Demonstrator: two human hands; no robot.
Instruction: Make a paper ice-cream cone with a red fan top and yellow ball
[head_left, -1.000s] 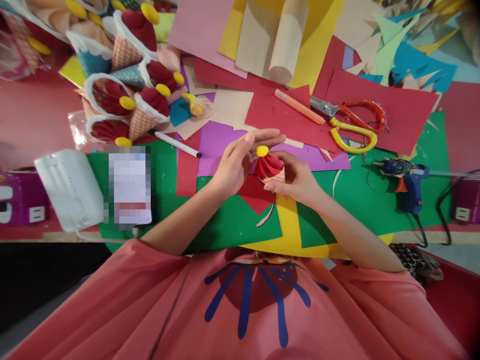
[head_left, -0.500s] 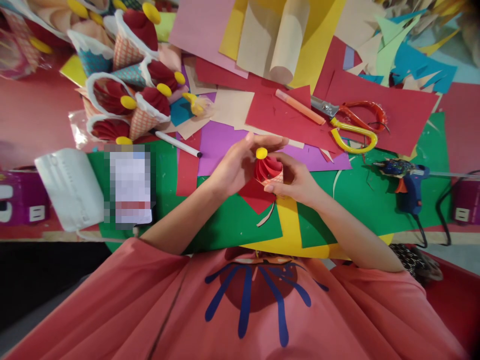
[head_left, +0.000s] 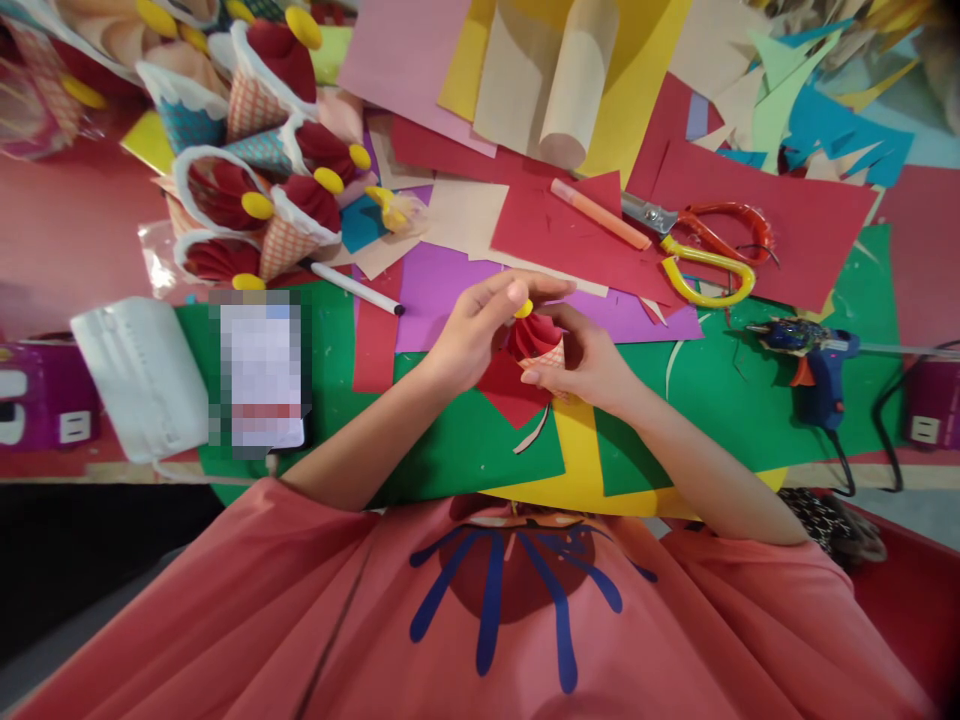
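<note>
Red pleated filling [head_left: 535, 332] fills a small cone [head_left: 551, 362] with a pink-checked wrap, held just in from the middle of the near edge of the table [head_left: 52, 225], over a red scrap [head_left: 510, 388] and a green sheet [head_left: 465, 445]. It looks to be paper or thin foam, so I'd expect it to be very light, springy and easily dented, with little risk of slipping. The firmest hold is probably low on the wrap, where the layers gather; a hard squeeze at the rim could crush the pleats.

The right hand [head_left: 596, 368] has it that way: thumb across the near side of the wrap, fingers curled round the far side, the gap only as wide as the cone. The left hand [head_left: 466, 335] is cupped, its long fingers reaching over the far side and its thumb [head_left: 515, 293] at the yellow disc [head_left: 526, 310], partly covering it. Whether that thumb presses the disc against a finger, I cannot tell. The disc looks small and could bend or come loose under a sideways push, so a light touch on its rim would suit.
</note>
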